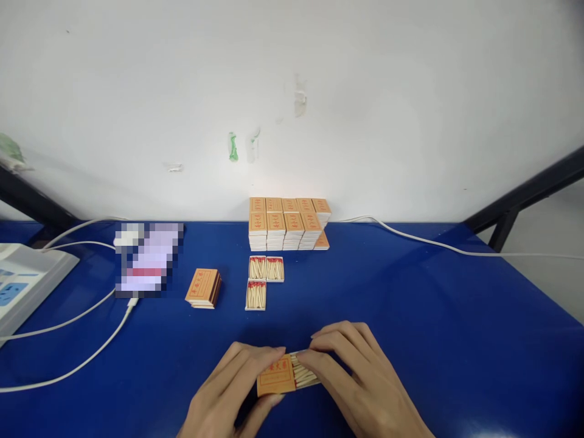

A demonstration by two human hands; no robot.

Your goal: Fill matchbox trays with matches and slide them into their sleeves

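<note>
Between my hands, near the front of the blue table, is a matchbox (276, 376) with an orange printed sleeve. Its tray of matches (303, 372) sticks out of the sleeve on the right side. My left hand (232, 386) grips the sleeve, thumb below and fingers above. My right hand (358, 377) holds the outer end of the tray, its fingertips covering that end and any match heads there. Just beyond, three open trays (256, 295) filled with red-tipped matches lie on the table. A short stack of matchboxes (204, 287) stands left of them.
Stacked matchboxes (285, 224) stand in rows against the white wall (387, 109). At left lie a blurred-out phone (152, 255) with a white charging cable (123, 322) and a white power strip (36, 267). Another cable (424, 243) runs along the back right. Black metal struts (524, 188) flank the table (433, 304).
</note>
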